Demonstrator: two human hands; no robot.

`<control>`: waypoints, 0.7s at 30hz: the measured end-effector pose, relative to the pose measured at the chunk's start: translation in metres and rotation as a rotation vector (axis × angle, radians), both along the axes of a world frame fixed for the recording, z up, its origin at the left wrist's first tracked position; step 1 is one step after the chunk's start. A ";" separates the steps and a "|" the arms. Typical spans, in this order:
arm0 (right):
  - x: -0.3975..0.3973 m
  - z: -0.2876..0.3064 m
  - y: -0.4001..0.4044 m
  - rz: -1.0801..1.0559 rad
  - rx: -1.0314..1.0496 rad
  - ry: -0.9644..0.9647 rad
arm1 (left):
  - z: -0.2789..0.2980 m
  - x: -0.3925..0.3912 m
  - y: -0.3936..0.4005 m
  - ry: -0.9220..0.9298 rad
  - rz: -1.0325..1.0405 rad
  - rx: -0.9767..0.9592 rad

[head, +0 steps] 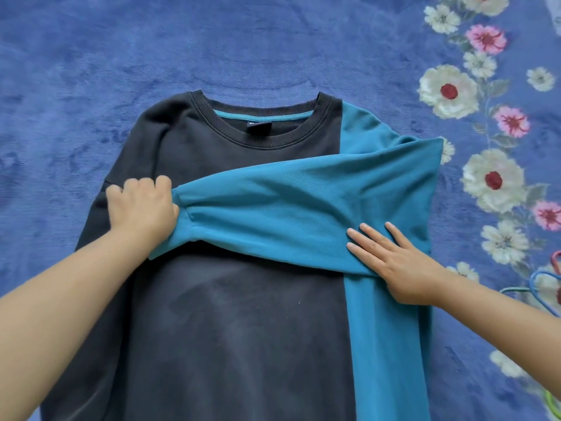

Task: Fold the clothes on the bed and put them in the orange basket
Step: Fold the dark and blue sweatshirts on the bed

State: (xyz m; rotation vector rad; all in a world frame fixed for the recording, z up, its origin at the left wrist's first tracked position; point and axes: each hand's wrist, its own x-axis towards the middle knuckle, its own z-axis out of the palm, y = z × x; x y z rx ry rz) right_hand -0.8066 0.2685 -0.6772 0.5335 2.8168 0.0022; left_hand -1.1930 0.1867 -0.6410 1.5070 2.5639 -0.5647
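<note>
Charcoal cotton filled the near half of the scene, where a sweatshirt (236, 314) lay flat and face up on the bed, its hem running out of view at the near edge. A teal panel (391, 344) ran down the garment's right side. Two bare forearms entered from the near corners. The right hand (400, 265) rested flat on the fabric, fingers straight and slightly spread, pressing where the teal sleeve (288, 208) met the panel. That sleeve lay folded leftward across the chest, covering the middle of the dark front. At its ribbed cuff (182, 220), the left hand (142, 205) had its fingers curled and its thumb tucked against the cuff's edge, holding it down on the left side of the chest. Farther on, a ribbed dark collar (267, 129) with a thin teal inner band and a small neck label lay open towards the far side. At the right edge, thin coloured hanger loops (543, 284) in blue, pink and green poked into view on the cover. Beneath everything stretched a plush blue blanket (212, 41), its nap brushed in patches, with white and pink flowers (449, 89) printed down its right side.
</note>
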 end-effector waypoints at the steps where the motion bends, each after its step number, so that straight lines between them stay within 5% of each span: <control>1: -0.002 0.004 0.002 0.008 -0.046 0.028 | -0.003 0.003 -0.001 0.015 -0.036 0.075; 4: -0.014 0.028 0.023 -0.110 -0.211 0.227 | -0.010 0.021 0.004 -0.093 -0.245 0.397; 7: -0.026 0.046 0.070 -0.365 -0.167 0.426 | -0.022 0.052 0.020 -0.270 -0.454 0.507; 11: -0.046 0.062 0.132 -0.826 -0.059 0.491 | -0.040 0.089 0.044 -0.432 -0.304 0.447; 14: -0.060 0.060 0.171 -1.100 -0.196 0.208 | -0.059 0.089 0.047 -0.405 -0.194 0.451; 17: -0.067 0.056 0.193 -0.987 -0.287 -0.244 | -0.077 0.086 0.047 -0.345 -0.219 0.498; 21: -0.066 0.059 0.211 -1.038 -0.288 -0.432 | -0.084 0.087 0.050 -0.348 -0.193 0.513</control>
